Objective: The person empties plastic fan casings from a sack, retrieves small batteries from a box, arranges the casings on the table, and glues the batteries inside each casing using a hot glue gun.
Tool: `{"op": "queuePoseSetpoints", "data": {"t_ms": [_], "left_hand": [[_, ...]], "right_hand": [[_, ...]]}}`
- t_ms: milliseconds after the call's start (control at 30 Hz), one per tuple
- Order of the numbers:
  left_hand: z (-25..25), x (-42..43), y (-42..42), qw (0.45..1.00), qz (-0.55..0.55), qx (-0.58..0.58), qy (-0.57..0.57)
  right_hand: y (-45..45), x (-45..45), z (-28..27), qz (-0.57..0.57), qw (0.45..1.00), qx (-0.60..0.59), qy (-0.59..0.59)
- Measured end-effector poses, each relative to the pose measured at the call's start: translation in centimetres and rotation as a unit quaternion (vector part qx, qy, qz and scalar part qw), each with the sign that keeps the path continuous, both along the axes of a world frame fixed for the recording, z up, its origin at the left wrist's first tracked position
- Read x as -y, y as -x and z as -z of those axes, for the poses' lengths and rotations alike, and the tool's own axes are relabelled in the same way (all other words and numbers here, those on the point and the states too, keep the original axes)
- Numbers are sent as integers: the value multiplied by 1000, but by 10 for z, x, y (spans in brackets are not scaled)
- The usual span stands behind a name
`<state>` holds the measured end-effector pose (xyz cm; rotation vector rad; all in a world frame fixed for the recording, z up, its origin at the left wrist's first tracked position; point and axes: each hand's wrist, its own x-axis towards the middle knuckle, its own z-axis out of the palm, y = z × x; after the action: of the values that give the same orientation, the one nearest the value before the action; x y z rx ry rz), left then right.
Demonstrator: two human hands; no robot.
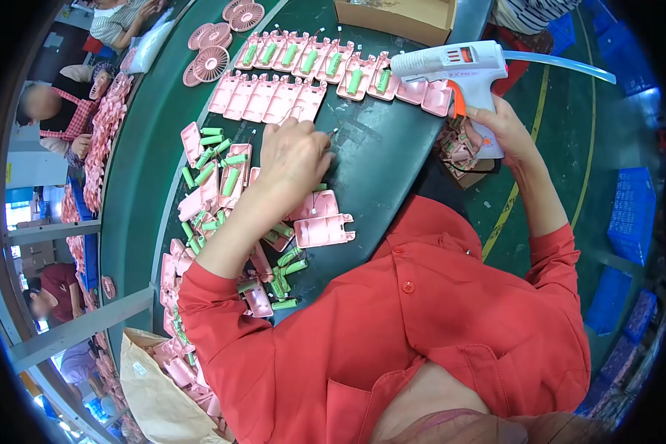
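Note:
My left hand (296, 159) is at the near edge of a row of pink plastic shells (263, 100), fingers curled down; whatever lies under the fingertips is hidden, with a thin wire showing beside them. In my right hand (499, 129) is a white glue gun (455, 63) with an orange trigger and a pale blue cord, its front end over the end of the upper shell row. That upper row holds green cells (355, 81) with short wires, one per shell in most of them. Two pinkish shells (422, 95) without cells lie below the gun.
Loose green cells (233, 159) and pink shells (324, 231) are heaped left of my forearm. Round pink grilles (211, 64) and a cardboard box (396, 22) stand at the far side. A paper bag (155, 385) of shells is lower left. Co-workers sit across the belt.

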<state>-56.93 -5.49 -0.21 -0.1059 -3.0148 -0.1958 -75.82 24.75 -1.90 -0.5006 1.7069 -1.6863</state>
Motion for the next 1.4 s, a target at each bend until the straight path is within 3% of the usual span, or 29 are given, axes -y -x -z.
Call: {"op": "queuePoseSetpoints", "data": {"t_ms": [67, 300, 367, 400, 433, 467, 500, 567, 633, 700, 767, 833, 967, 1067, 1133, 1233, 1400], "left_hand": [[5, 0, -6, 997, 13, 46, 56], [13, -7, -3, 995, 29, 48, 82], [6, -9, 3, 996, -15, 61, -59], [0, -9, 5, 996, -14, 62, -59], [-8, -8, 7, 966, -44, 86, -238], [-11, -7, 8, 903, -75, 107, -409], [-8, -6, 10, 903, -76, 107, -409], [2, -3, 15, 783, -83, 141, -600], [8, -5, 18, 805, -81, 165, -564], [3, -13, 20, 897, -58, 186, -396], [8, -15, 24, 905, -41, 184, -383], [14, -16, 31, 960, 33, 81, -266], [18, -28, 40, 949, 48, 25, -311], [19, -35, 44, 943, 7, 88, -321], [27, -36, 46, 900, -64, 159, -400], [36, -36, 47, 857, -56, 184, -478], [35, -41, 47, 861, -71, 139, -485]], "right_hand": [[-4, -1, -2, 6, 1000, 0, -12], [-1, -12, 0, -2, 1000, 8, -22], [-1, -13, -1, -2, 1000, 2, -15], [-2, -14, -1, -2, 1000, -2, -10], [-3, -15, -1, -1, 1000, 1, -11], [-3, -16, -1, 3, 1000, 1, -2], [-3, -16, -2, 6, 1000, 1, 9], [-5, -19, -6, -2, 1000, 3, 15], [-8, -26, -7, -7, 1000, 4, 20], [-10, -35, -8, -1, 1000, -7, 3], [-14, -44, -12, 14, 1000, -9, -25], [-17, -49, -16, 28, 998, -13, -54], [-17, -50, -20, 4, 998, -15, -61], [-16, -50, -18, 11, 998, -14, -64], [-15, -51, -17, 17, 998, -13, -63], [-13, -52, -14, 13, 998, -10, -53], [-13, -52, -7, 25, 999, 1, -27]]}}
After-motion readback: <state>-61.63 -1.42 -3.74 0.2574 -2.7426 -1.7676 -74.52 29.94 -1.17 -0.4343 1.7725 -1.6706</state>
